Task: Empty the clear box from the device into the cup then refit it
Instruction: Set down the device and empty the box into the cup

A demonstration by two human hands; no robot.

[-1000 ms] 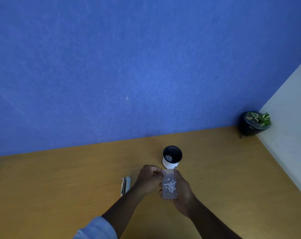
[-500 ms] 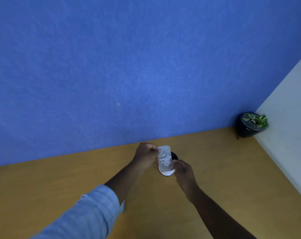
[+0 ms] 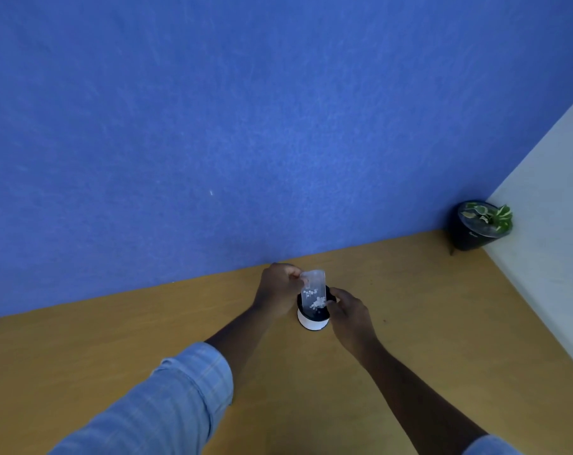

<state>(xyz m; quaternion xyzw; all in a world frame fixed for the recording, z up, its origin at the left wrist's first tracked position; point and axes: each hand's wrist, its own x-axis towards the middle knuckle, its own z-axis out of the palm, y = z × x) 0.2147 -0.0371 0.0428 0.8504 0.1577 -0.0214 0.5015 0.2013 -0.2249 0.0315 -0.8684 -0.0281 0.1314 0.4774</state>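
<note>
The left hand (image 3: 278,290) pinches the clear box (image 3: 314,290) at its upper end; the right hand (image 3: 349,311) grips its lower end, directly over the cup (image 3: 312,321).

Blue wall (image 3: 212,126), wooden table (image 3: 409,323), potted plant (image 3: 478,226) cornered.

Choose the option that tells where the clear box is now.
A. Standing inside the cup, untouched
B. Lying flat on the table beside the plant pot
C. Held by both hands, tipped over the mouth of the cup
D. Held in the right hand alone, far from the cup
C: the left hand and right hand hold the clear box upended over the cup, white bits showing inside the box.
</note>
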